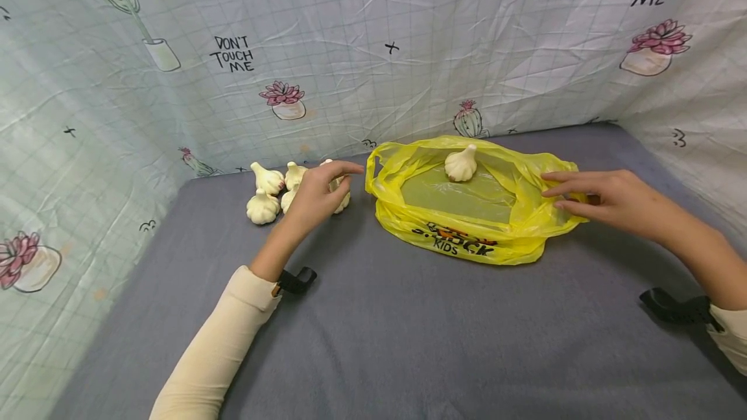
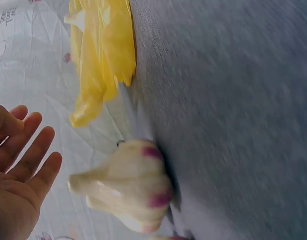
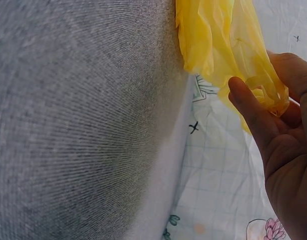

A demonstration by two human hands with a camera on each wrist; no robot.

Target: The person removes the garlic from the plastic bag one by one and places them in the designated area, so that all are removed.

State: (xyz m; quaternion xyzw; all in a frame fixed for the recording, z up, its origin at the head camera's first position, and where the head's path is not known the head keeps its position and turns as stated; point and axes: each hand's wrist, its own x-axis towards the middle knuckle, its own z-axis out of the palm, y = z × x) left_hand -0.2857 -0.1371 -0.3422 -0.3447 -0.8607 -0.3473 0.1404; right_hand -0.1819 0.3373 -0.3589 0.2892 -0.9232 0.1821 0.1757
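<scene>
A yellow plastic bag [image 1: 467, 232] with dark printing stands wide-mouthed on the grey cloth, and one garlic bulb [image 1: 461, 164] shows inside its opening near the back. My right hand [image 1: 613, 196] holds the bag's right rim, with the plastic [image 3: 258, 80] between thumb and fingers. To the left of the bag, my left hand [image 1: 320, 196] hovers over a group of several garlic bulbs [image 1: 262, 206], partly hiding them. Its fingers are loosely bent and hold nothing. Close below that hand, a purple-marked garlic bulb [image 2: 128, 185] appears in the left wrist view, apart from the fingers.
A grey cloth [image 1: 408, 329] covers the table surface. Behind and at both sides hangs a pale curtain [image 1: 362, 83] printed with cacti and lettering. Each wrist wears a black strap mount [image 1: 297, 280].
</scene>
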